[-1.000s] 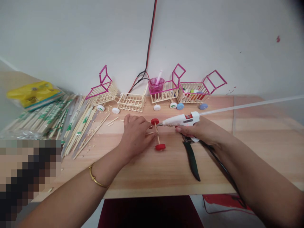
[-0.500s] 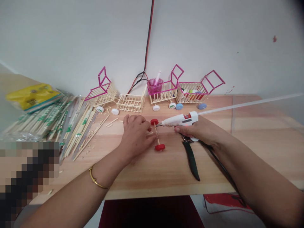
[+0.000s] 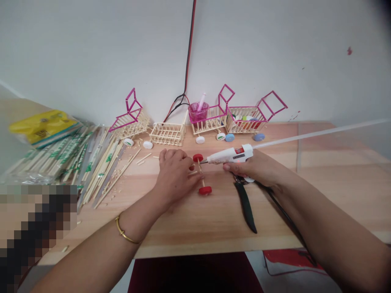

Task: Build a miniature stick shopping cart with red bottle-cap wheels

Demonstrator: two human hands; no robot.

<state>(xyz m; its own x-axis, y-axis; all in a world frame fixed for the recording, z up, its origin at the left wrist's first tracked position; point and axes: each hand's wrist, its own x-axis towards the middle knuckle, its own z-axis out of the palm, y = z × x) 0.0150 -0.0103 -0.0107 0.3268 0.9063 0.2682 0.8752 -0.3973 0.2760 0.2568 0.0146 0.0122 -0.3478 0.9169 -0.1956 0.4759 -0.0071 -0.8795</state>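
My right hand is wrapped round a white hot glue gun, and a long clear glue stick juts from its back. The gun's nozzle points left and is at a wooden stick axle, near its far end. A red cap wheel sits on each end of this axle, the far one and the near one. From the left, my left hand has its fingers curled, with the thumb at the middle of the axle. What lies under its palm is hidden.
Small stick carts line the wall: one with purple trim, a plain one, two more purple-trimmed. Dark-handled pliers lie beside the gun's cord. Packed sticks and a yellow packet are at left.
Both hands, the glue gun and the red-wheeled axle keep nearly the same places. The whole view has shifted very slightly.
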